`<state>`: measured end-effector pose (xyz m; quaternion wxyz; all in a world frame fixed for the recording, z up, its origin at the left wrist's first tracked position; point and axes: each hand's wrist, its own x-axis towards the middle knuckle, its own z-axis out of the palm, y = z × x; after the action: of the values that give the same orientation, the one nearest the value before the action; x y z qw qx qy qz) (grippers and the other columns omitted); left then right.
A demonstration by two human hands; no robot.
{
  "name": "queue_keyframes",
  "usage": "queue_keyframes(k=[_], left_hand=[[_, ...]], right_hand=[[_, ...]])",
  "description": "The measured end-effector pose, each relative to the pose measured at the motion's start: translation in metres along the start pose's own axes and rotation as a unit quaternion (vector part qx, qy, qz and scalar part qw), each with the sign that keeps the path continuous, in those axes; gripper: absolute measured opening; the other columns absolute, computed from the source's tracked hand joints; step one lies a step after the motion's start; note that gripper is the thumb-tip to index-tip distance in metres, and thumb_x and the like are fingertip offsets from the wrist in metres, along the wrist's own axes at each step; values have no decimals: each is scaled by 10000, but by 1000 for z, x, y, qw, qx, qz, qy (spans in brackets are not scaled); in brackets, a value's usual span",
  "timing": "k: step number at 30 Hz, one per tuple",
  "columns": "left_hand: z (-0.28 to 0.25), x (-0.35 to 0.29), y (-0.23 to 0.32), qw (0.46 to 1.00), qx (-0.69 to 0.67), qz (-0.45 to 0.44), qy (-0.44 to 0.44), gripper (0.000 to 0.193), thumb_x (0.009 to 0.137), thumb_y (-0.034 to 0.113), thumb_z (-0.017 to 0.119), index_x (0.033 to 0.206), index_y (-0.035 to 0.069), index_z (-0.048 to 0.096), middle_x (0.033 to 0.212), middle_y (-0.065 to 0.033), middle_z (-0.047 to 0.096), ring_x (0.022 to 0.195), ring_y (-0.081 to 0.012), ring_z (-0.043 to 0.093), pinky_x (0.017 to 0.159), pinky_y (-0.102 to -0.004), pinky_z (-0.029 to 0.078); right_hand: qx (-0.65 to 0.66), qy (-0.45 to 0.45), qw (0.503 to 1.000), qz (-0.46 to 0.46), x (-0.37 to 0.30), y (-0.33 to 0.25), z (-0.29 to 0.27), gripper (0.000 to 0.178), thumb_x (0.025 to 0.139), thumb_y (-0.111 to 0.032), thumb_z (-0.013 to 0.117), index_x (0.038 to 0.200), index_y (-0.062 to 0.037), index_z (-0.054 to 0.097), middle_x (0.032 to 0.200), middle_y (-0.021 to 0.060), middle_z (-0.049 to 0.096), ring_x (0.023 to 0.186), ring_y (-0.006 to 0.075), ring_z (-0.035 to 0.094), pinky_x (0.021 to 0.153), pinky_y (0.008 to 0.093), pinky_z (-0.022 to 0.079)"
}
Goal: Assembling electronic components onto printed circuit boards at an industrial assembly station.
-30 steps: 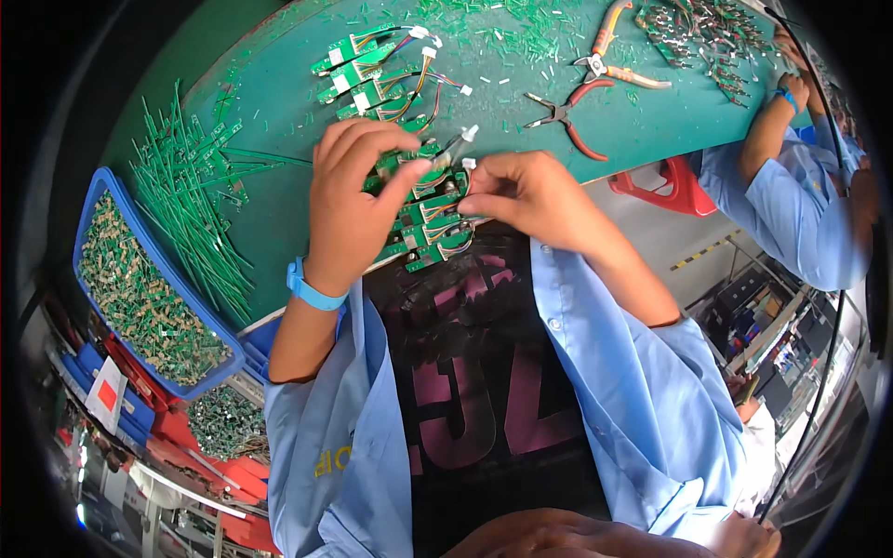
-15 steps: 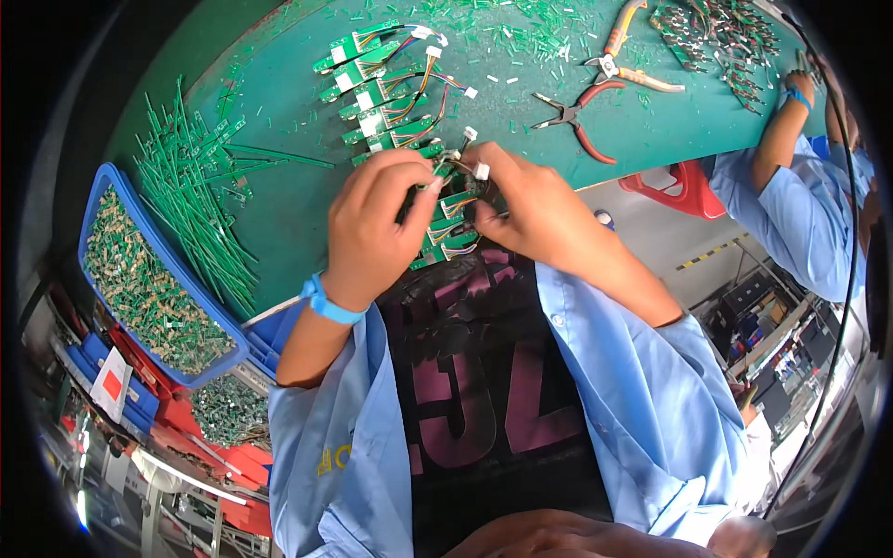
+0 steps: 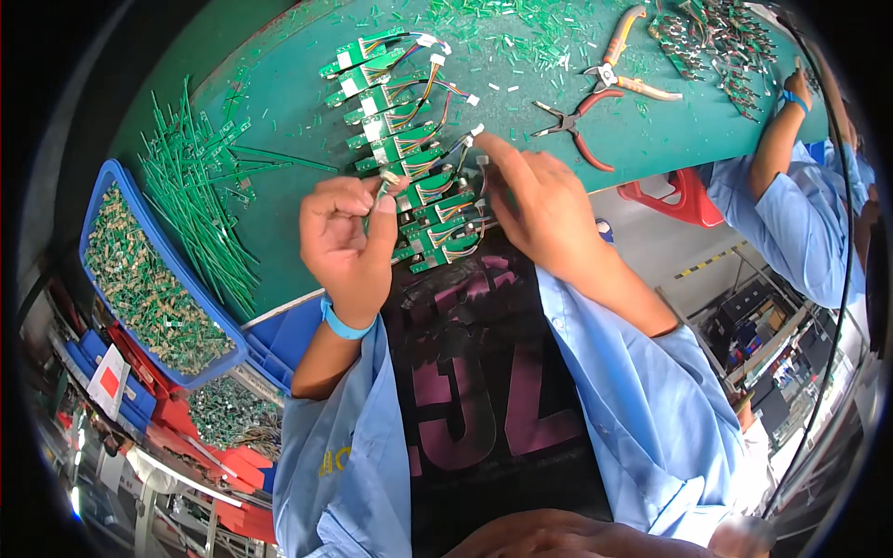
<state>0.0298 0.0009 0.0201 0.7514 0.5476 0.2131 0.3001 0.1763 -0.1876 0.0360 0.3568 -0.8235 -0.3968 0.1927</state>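
Note:
In front of me a row of small green circuit boards (image 3: pixel 374 104) with coloured wires and white plugs runs down the table toward my shirt. My left hand (image 3: pixel 346 244) is beside the row's left side. Its thumb and fingers pinch a small green board piece with a pale connector (image 3: pixel 389 179), partly hidden by the fingertips. On the right side of the row, my right hand (image 3: pixel 551 206) has its index finger stretched out against a white plug (image 3: pixel 475 133) on a wire bundle. Its thumb is apart from that finger, near another plug (image 3: pixel 482 162); the remaining fingers are partly hidden.
Cutting pliers (image 3: pixel 577 126) and orange-handled pliers (image 3: pixel 609 74) lie far right, near piled wired parts (image 3: pixel 712 46). Green board strips (image 3: pixel 200 200) lie left, beside a blue bin (image 3: pixel 240 346) of small boards. Green scraps (image 3: pixel 507 28) cover the back. Another person's hand (image 3: pixel 797 86) is at far right.
My hands have parted: the left has moved left and down with the small connector piece, turning palm up. The right has shifted slightly right, its index finger extending. More of the board row shows.

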Motion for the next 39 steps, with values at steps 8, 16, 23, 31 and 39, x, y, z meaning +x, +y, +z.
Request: queue_keyframes(k=[8,16,23,31,39], left_hand=[[2,6,20,974,174,55,-138,364,866,-114,864,1139,44,684,1208,-126,734,1016,-240,715,939,-353,617],[44,28,26,912,317,187,-181,379,825,-87,886,1131,45,706,1184,-105,745,982,-261,700,893,-379,606],[-14,-1,26,833,407,216,-308,347,829,117,913,1147,115,775,1278,-25,742,1131,-260,693,996,-423,523],[-36,-22,15,780,492,186,-339,399,892,283,871,1256,141,789,1378,-5,729,1283,-232,638,1117,-472,401],[-41,-17,1,763,492,223,-356,449,895,315,873,1308,157,789,1426,-2,708,1306,-227,626,1117,-477,383]], right_hand=[[382,111,903,159,17,9,-37,397,1076,-68,694,1468,-45,641,1120,83,694,833,143,703,689,289,572],[561,-139,802,152,34,-4,-28,186,1118,-150,706,1261,-33,682,857,44,690,589,91,564,521,224,426],[717,33,696,22,163,-10,-96,190,1122,-162,700,1266,-41,675,1275,185,734,1017,296,772,809,300,614],[434,151,888,13,163,67,-132,371,1097,-110,689,1448,6,662,1454,187,699,1084,303,783,892,345,641],[108,82,974,183,105,132,-151,431,1026,-101,774,1438,-16,681,1513,151,668,1110,267,761,936,327,619]])
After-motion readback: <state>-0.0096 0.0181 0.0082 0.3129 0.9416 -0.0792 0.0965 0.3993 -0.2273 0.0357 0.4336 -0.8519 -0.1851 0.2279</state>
